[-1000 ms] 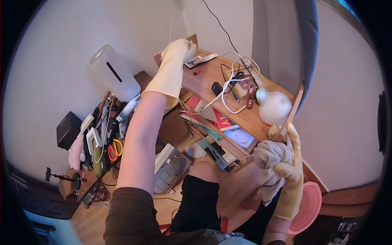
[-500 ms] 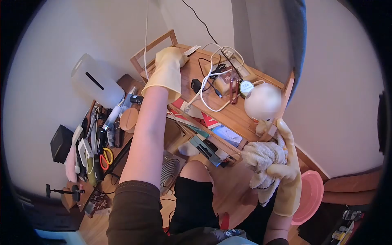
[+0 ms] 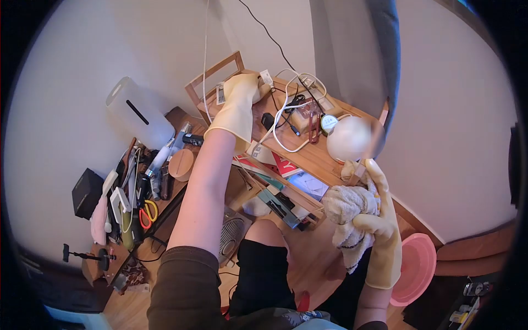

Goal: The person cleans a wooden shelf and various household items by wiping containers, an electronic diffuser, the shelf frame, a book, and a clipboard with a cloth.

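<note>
Both my hands wear cream rubber gloves. My left hand (image 3: 240, 91) is closed at the far left end of the wooden shelf (image 3: 264, 110). A pale item with a white label (image 3: 266, 78) shows at its fingers; most of it is hidden, so I cannot make out what it is. My right hand (image 3: 379, 225) grips a bunched greyish-white towel (image 3: 352, 209) by the shelf's near right corner. Its raised fingers lie against the wooden end post. Just beyond them stands a round white lamp or globe (image 3: 352, 137).
White and black cables (image 3: 286, 107) tangle on the shelf beside a round tin (image 3: 328, 123). Papers and boxes (image 3: 280, 203) fill the tier below. On the left, a crowded side table holds scissors (image 3: 147, 213) and a white humidifier-like container (image 3: 140, 113). A pink basin (image 3: 415, 269) sits at right.
My left hand has shifted slightly, and the white-labelled item at its fingers now stands more upright. My right hand keeps the towel by the corner. The whole view has tilted a little.
</note>
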A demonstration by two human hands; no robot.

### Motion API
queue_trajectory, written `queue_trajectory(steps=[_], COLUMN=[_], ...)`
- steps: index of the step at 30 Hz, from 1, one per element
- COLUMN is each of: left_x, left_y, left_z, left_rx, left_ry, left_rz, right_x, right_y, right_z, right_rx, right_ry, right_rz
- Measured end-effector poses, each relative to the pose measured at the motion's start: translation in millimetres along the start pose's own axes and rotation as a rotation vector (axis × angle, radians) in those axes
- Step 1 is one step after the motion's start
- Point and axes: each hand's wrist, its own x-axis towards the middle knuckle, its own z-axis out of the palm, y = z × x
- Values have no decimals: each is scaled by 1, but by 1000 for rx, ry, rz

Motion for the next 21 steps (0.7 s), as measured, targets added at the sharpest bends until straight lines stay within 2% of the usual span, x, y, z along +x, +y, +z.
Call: queue_trajectory(steps=[2,4,8,10,11,13,15,17,19,20,21], left_x=[11,37,33,11,25,63,27,1,-28,-37,-44], left_y=[-1,-14,-11,-1,-7,-24,14,41,67,75,82], left_z=[17,45,27,-7,-3,5,-25,-39,-53,-57,-60], left_rx=[9,-24,-124,-319,-313,-867,-1123,-1138,-802,-644,-645], left_ry=[20,95,249,485,484,269,31,-156,-113,-180,-181], left_rz=[4,-92,-216,-286,-289,16,114,241,375,396,393], right_x=[-1,-2,2,1,2,3,1,1,2,1,0], right_y=[-2,-6,1,-5,-3,0,1,3,8,7,5], right_z=[1,6,-11,-2,-3,-6,-8,-10,-13,-10,-6], right_rx=[-14,1,-129,-70,-65,-38,-40,-46,-136,-136,-111], right_ry=[13,47,-8,23,20,-4,-9,-14,-36,-37,-17], right_rz=[-3,54,-32,37,39,10,17,20,-56,-54,-32])
